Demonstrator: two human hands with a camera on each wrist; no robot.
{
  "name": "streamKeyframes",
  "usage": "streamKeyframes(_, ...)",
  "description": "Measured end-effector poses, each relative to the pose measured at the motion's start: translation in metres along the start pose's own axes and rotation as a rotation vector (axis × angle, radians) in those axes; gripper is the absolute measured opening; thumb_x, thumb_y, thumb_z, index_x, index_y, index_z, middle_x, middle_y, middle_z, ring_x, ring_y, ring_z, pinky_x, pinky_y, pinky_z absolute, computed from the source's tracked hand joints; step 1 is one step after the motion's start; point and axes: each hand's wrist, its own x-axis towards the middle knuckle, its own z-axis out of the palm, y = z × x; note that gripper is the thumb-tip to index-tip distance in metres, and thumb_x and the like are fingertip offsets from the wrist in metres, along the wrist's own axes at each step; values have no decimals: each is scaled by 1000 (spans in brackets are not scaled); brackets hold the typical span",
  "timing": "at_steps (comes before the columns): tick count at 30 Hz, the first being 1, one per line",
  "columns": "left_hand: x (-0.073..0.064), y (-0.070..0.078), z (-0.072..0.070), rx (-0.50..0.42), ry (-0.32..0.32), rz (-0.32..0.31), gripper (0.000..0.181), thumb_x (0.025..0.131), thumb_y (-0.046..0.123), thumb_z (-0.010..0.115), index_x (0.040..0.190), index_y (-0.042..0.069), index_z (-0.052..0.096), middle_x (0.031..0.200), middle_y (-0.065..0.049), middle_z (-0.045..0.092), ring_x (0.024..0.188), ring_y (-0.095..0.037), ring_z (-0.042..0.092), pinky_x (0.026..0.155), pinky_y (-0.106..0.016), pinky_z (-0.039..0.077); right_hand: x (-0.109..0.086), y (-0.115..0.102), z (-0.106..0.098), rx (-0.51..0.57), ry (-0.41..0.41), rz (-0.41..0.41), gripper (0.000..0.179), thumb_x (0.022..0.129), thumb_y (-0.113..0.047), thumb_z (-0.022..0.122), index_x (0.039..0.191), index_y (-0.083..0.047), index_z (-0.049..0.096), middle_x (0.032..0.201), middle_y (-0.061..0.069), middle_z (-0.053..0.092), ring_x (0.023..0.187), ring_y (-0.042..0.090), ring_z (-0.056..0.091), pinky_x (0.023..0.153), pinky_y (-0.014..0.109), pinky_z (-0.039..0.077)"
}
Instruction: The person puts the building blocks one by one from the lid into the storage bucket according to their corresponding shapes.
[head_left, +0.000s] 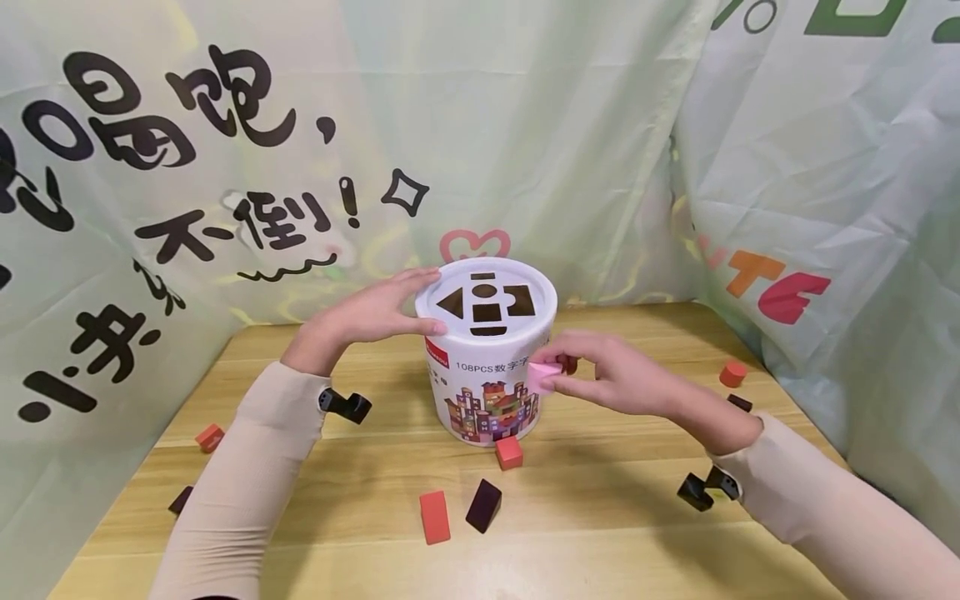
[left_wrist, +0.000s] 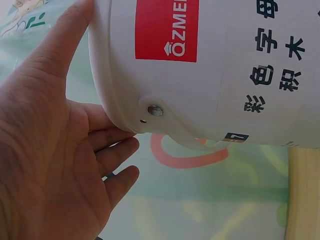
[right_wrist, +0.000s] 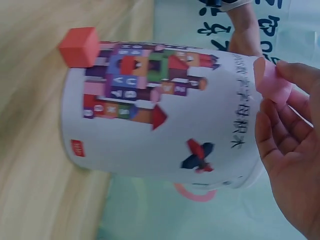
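Note:
A white bucket (head_left: 487,350) stands upright, its lid (head_left: 519,278) cut with shaped holes, including a triangle, a circle and rectangles. My left hand (head_left: 375,307) rests on the left side of the rim, thumb toward me and fingers toward the back. In the left wrist view its fingers are extended and lightly bent, with fingertips right at the rim. My right hand (head_left: 611,371) pinches a small pink block (right_wrist: 275,86) between thumb and fingers, at the bucket's front right just below the rim. Part of the block is hidden by the fingers.
A red cube (head_left: 509,453) lies at the bucket's foot. Nearer me are a red block (head_left: 435,517) and a dark triangular block (head_left: 484,505). A red cylinder (head_left: 732,374) is far right; another red block (head_left: 210,437) is at left. Printed cloth (head_left: 570,167) hangs behind the wooden table (head_left: 352,533).

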Motion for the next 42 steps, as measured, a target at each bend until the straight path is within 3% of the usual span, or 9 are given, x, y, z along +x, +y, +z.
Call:
streamKeyframes(7, 0, 2, -1, 5, 3, -5, 99, 81, 64, 68, 155, 13, 29, 160, -7, 23, 145, -27, 23, 113, -52, 26, 22, -9, -10, -32, 84, -56, 22, 90, -10, 72, 111, -17, 71, 100, -11, 64, 88, 9, 57, 75, 27, 50)
streamKeyframes(13, 1, 1, -1, 5, 9, -2, 100, 79, 66, 68, 155, 14, 29, 160, -6, 24, 144, -27, 25, 113, -52, 26, 39, -17, -15, -53, 113, -9, 16, 91, -17, 72, 106, -15, 70, 95, -11, 64, 87, 9, 58, 73, 27, 51)
streamKeyframes(17, 2, 0, 0, 0, 10, -6, 100, 79, 66, 68, 155, 14, 29, 160, -6, 24, 144, -27, 25, 113, -51, 26, 50, -17, -16, -61, 110, 50, 15, 92, -22, 70, 106, -15, 71, 94, -9, 64, 85, 10, 57, 66, 32, 51)
streamKeyframes(24, 1, 0, 0, -4, 11, -12, 99, 80, 65, 68, 155, 14, 29, 160, -8, 24, 144, -27, 25, 114, -51, 26, 69, -12, -12, -62, 113, 117, 15, 92, -23, 71, 105, -15, 72, 90, -6, 64, 83, 10, 57, 72, 33, 51)
streamKeyframes(29, 1, 1, 0, -9, 6, -14, 100, 80, 66, 68, 155, 15, 28, 160, -7, 23, 144, -28, 24, 113, -52, 26, 80, -7, -7, -68, 84, 161, 17, 91, -25, 72, 105, -15, 73, 87, -6, 64, 79, 11, 57, 69, 32, 50)
streamKeyframes(35, 1, 1, 0, -13, 0, -14, 100, 79, 66, 68, 155, 15, 28, 160, -6, 24, 144, -27, 25, 113, -52, 26, 84, -6, -1, -74, 47, 186, 20, 91, -27, 72, 106, -15, 74, 97, -6, 69, 86, 12, 60, 74, 33, 51)
streamKeyframes(42, 1, 1, 0, -11, 4, -13, 99, 80, 65, 68, 155, 15, 28, 160, -7, 24, 144, -27, 26, 113, -52, 27, 86, -8, 0, -56, 24, 204, 20, 89, -27, 74, 107, -16, 75, 96, -5, 68, 84, 12, 58, 72, 33, 50)
